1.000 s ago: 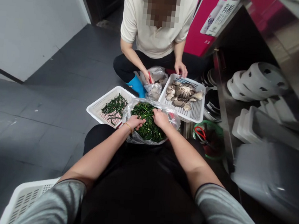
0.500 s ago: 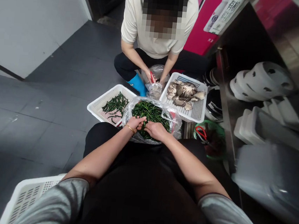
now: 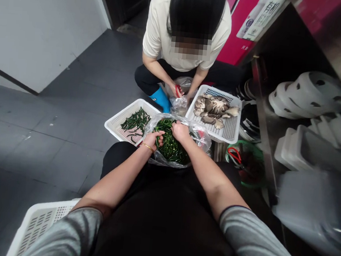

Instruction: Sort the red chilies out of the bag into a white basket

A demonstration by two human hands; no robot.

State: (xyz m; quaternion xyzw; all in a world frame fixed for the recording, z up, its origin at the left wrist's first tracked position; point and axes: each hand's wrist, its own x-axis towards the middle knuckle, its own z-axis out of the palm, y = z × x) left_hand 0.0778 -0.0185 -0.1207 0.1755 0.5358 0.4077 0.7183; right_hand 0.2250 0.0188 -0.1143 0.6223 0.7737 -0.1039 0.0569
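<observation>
Long thin green vegetables, seemingly peppers (image 3: pixel 173 149), fill a clear plastic bag (image 3: pixel 206 145) in front of my lap. At the bag's left side my left hand (image 3: pixel 154 139), with a gold bracelet at the wrist, has its fingers curled over the greens; what it pinches is too small to name. My right hand (image 3: pixel 180 131) is closed at the far part of the pile, and its fingertips are partly hidden. Left of the bag, a white basket (image 3: pixel 113 123) holds a smaller heap of cut green pieces (image 3: pixel 136 119).
Facing me, a person in a cream shirt (image 3: pixel 155 30) holds red-handled scissors (image 3: pixel 178 91) over a plastic bag. A white basket of mushrooms (image 3: pixel 231 136), a green basin (image 3: pixel 259 177) and shelving with white containers (image 3: pixel 295 148) stand right. Another white basket (image 3: pixel 26 214) is lower left.
My right hand has moved up and away from my left hand, to the far part of the pile. The view has shifted slightly, and the other person's head is lower.
</observation>
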